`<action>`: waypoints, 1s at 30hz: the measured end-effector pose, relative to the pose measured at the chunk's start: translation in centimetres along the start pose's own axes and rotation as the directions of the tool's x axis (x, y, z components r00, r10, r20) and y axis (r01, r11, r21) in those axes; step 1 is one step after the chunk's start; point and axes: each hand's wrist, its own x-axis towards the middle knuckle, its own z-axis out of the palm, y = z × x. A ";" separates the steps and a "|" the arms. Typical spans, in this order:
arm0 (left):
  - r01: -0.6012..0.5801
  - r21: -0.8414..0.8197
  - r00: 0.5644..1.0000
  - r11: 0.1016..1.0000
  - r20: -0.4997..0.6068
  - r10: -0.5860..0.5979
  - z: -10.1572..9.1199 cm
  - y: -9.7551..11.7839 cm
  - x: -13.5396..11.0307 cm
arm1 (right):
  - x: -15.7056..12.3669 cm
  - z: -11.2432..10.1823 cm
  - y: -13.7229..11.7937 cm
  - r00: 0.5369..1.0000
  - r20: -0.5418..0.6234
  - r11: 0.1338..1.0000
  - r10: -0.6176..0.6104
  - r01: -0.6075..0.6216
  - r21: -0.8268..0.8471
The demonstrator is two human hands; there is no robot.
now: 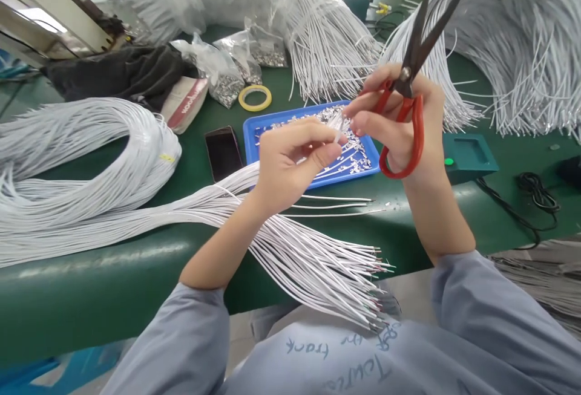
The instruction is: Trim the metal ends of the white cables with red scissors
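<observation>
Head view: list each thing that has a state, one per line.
scissors: blades slightly open, held in right hand
left hand: pinching a white wire end
phone: screen dark
blue tray: holding metal terminals
tape roll: lying flat

Bare green table right of tray; wire bundle crowds the left.

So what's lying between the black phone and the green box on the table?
The blue tray of small metal terminals lies between the phone and green box, seen in the head view.
</observation>
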 end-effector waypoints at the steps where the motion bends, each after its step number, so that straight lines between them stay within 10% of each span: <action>1: 0.021 -0.008 1.000 1.000 0.011 -0.021 0.0 0.1 0.0 | -0.1 0.2 0.0 1.000 -0.003 1.000 -0.002 0.002 0.008; 30: 0.018 0.010 1.000 1.000 0.015 -0.018 0.4 0.2 0.1 | -1.2 1.5 -0.7 0.993 -0.022 0.991 -0.120 0.118 -0.070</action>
